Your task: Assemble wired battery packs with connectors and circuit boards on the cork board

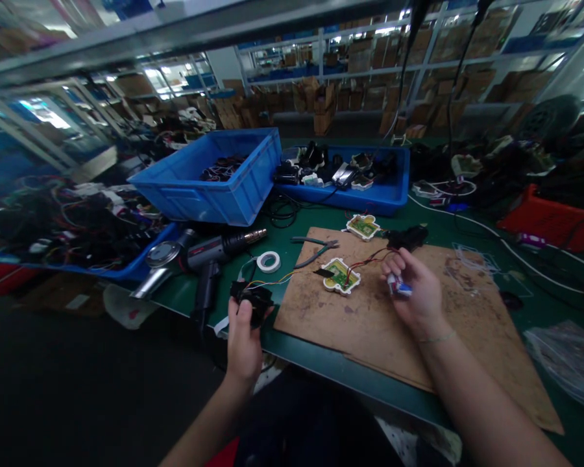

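Observation:
My left hand (244, 337) grips a black plastic part (257, 303) over the bench's front edge, and thin coloured wires run from it toward a green circuit board in a white frame (340, 276). My right hand (415, 292) is closed around a small blue, white and red object (399, 286), mostly covered by the fingers, above the brown cardboard sheet (370, 337). Red and black wires link that board to a black part (409, 237) behind my right hand. A second framed board (363, 226) lies at the sheet's back edge. Pliers (316, 250) rest with their handles apart.
A heat gun (214, 256) and a roll of white tape (268, 261) lie left of the cardboard. Behind are a deep blue bin (199, 201) and a shallow blue tray (394, 194) of parts. At right are a red crate (545, 220) and a plastic bag (564, 357).

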